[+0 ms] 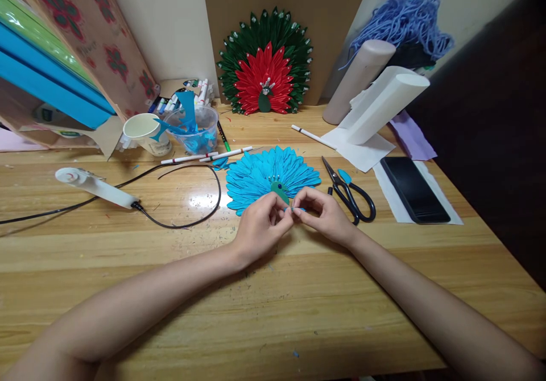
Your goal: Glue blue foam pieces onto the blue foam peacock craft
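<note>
Left hand [261, 222] and right hand [327, 216] pinched closed on small blue papery scrap [302, 209], beside blue-petalled, green-bodied peacock [267, 168] above wooden bench [256, 324]. Scrap likely light, limp, easily creased; grip edges.

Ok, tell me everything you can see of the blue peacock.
The blue peacock has a wide fan of layered, pointed feathers, apparently fabric or paper, behind a green body with a dark eye and a small beaded crown. It lies on the table; the left hand and right hand partly hide its lower part, so whether they touch it is unclear.
</note>
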`<state>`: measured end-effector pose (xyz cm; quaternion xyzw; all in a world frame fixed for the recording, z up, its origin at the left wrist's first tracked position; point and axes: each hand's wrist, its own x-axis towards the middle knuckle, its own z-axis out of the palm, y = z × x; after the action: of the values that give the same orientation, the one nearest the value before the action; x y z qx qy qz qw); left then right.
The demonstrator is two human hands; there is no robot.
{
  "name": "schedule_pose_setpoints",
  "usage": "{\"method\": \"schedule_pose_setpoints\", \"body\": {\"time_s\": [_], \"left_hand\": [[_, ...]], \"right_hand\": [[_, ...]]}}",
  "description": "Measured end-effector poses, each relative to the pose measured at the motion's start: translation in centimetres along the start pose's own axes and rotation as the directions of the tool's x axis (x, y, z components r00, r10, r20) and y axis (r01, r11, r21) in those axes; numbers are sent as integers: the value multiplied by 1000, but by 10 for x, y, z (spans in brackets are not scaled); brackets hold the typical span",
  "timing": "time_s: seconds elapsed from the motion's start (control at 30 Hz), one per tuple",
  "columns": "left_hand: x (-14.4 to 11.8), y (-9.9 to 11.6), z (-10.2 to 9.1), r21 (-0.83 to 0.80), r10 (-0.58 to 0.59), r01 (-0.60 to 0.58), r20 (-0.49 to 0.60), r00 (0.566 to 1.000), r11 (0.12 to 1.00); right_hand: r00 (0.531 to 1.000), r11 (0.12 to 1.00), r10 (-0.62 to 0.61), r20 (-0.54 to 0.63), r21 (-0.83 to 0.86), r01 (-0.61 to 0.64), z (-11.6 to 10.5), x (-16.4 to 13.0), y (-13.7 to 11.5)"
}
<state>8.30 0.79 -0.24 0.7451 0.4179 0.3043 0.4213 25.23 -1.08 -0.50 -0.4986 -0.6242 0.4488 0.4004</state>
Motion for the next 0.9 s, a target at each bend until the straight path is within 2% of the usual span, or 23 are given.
{"method": "schedule_pose_setpoints", "body": {"time_s": [0.33,0.63,0.8,0.9], "left_hand": [[2,1,0,-73,-31,25,-75,997,997],[5,0,-1,-145,-78,61,-114,990,988],[4,-1,-1,-121,-59,51,-69,996,991],[3,-1,0,-87,-16,14,-20,1000,996]], "right_hand": [[998,992,30,-51,125,-24,-3,1,6],[987,985,85,-135,159,-63,-5,4,5],[979,990,48,-198,138,-21,-3,4,7],[991,997,14,-132,71,-5,-2,2,6]]}}
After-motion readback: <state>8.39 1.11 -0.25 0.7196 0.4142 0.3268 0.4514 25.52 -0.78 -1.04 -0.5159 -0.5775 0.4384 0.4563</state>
